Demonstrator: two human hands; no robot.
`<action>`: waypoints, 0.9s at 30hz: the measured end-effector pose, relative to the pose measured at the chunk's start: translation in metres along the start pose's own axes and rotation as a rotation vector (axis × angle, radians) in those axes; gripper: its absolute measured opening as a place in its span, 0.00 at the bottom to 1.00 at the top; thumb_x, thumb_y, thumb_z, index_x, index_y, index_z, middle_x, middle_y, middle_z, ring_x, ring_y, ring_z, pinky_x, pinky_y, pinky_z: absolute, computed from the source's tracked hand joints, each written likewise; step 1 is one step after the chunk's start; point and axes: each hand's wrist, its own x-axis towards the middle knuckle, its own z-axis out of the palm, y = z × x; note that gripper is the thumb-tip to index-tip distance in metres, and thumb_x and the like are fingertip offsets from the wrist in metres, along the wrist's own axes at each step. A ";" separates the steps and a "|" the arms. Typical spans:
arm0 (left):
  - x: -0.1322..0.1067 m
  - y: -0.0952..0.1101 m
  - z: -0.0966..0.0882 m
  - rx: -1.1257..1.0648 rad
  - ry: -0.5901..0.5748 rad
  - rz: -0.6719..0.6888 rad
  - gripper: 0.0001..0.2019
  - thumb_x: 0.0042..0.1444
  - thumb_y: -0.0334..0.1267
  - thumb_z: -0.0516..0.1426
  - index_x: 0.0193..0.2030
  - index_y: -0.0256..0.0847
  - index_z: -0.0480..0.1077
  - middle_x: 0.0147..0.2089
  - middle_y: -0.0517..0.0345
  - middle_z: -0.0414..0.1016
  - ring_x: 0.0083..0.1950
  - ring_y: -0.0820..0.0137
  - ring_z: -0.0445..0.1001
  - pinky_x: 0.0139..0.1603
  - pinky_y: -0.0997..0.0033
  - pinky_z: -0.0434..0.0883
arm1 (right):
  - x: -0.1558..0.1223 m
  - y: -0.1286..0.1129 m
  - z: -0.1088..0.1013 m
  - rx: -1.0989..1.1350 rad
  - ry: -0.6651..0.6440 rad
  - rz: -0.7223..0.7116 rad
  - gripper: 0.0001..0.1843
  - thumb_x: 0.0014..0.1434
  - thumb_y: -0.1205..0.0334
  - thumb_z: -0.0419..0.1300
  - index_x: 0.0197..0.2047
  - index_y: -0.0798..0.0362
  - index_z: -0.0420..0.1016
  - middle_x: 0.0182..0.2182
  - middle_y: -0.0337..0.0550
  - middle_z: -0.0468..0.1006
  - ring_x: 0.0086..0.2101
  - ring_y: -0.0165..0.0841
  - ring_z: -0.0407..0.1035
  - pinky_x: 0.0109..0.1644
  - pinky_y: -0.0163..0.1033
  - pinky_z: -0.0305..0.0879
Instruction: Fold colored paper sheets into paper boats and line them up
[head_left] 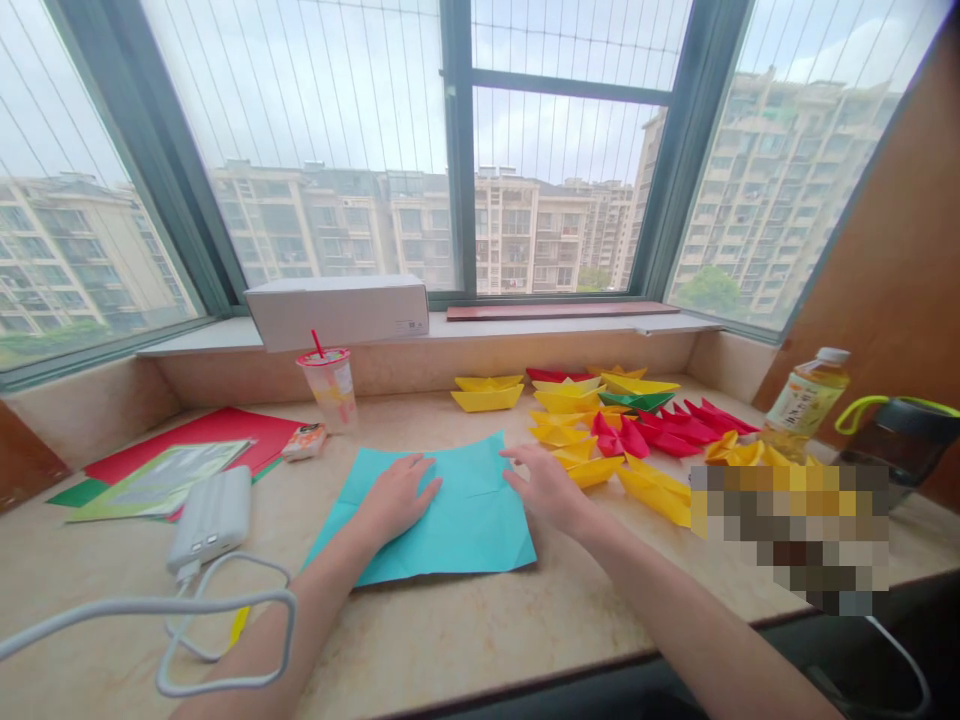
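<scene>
A light-blue sheet of paper [457, 530] with faint creases lies on the stone counter in front of me, its far right corner lifted a little. My left hand [397, 497] rests on the sheet's left part, palm down, fingers stretched out. At the right edge is my right hand [544, 485], fingers apart and close to the raised corner; whether the fingertips touch the paper I cannot tell. Beyond the right hand sit several folded paper boats, among them a yellow boat [487, 397], a green boat [636, 401] and a red boat [671, 435].
On the left lie red paper sheets [202, 435], a white power bank [211, 515] with a looping cable, and a small packet [304, 442]. A plastic cup [330, 390] stands behind. A drink bottle [806, 400] and a dark mug [896, 435] are at right. A white box [337, 312] occupies the sill.
</scene>
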 end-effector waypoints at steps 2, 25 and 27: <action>-0.001 0.002 -0.001 -0.008 -0.018 -0.011 0.21 0.65 0.48 0.49 0.59 0.40 0.68 0.62 0.42 0.70 0.63 0.56 0.68 0.62 0.54 0.65 | 0.000 0.001 0.000 0.038 0.012 -0.015 0.17 0.60 0.66 0.60 0.53 0.52 0.76 0.46 0.48 0.80 0.44 0.38 0.74 0.52 0.44 0.69; -0.007 0.012 0.003 -0.043 -0.069 -0.085 0.23 0.65 0.46 0.49 0.62 0.37 0.67 0.66 0.37 0.64 0.67 0.51 0.62 0.66 0.51 0.59 | -0.007 -0.010 -0.006 -0.171 -0.015 -0.302 0.16 0.64 0.66 0.58 0.52 0.46 0.79 0.51 0.42 0.80 0.51 0.43 0.72 0.58 0.52 0.65; -0.007 0.012 0.003 -0.054 -0.060 -0.085 0.24 0.64 0.46 0.49 0.62 0.36 0.67 0.66 0.36 0.64 0.67 0.51 0.62 0.66 0.51 0.59 | -0.007 -0.011 -0.004 -0.090 -0.024 -0.266 0.17 0.64 0.65 0.57 0.54 0.46 0.78 0.53 0.43 0.78 0.52 0.43 0.71 0.59 0.52 0.64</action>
